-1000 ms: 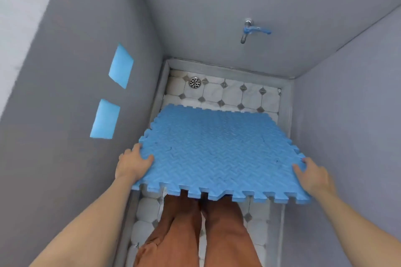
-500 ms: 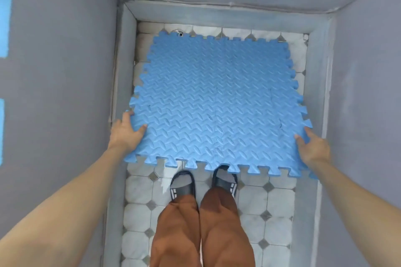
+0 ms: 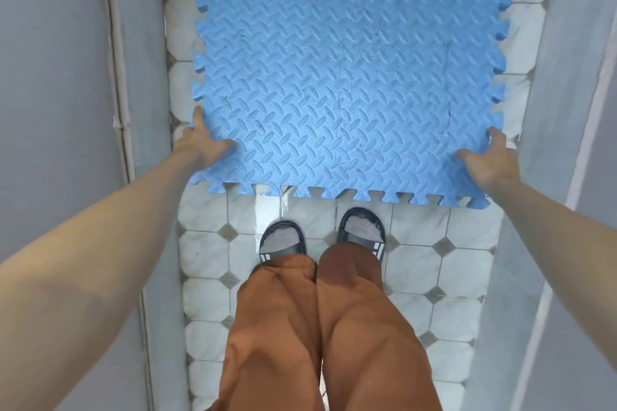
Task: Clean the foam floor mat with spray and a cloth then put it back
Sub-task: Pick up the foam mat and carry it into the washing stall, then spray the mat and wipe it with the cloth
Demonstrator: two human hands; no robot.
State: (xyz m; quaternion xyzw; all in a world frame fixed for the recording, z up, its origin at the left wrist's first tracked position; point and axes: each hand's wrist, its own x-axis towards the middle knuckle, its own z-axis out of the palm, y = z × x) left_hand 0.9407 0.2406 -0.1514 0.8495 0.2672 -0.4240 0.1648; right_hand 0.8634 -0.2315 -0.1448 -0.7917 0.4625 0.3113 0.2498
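Observation:
The blue foam floor mat (image 3: 347, 77), with a ridged pattern and toothed interlocking edges, fills the upper half of the head view and lies low over the tiled floor. My left hand (image 3: 203, 143) grips its near left corner, thumb on top. Its near right corner is held by my right hand (image 3: 487, 160), thumb also on top. The mat's far end is cut off by the top of the frame. No spray or cloth is in view.
A white tiled floor (image 3: 434, 264) with small grey diamond insets runs between two close grey walls (image 3: 66, 77). My feet in black slide sandals (image 3: 280, 243) and orange trousers stand just behind the mat's near edge. A wet streak shines on the tiles there.
Both hands have lowered the mat from chest height down toward the floor. My view has tilted downward, so the tap and far wall have left the frame.

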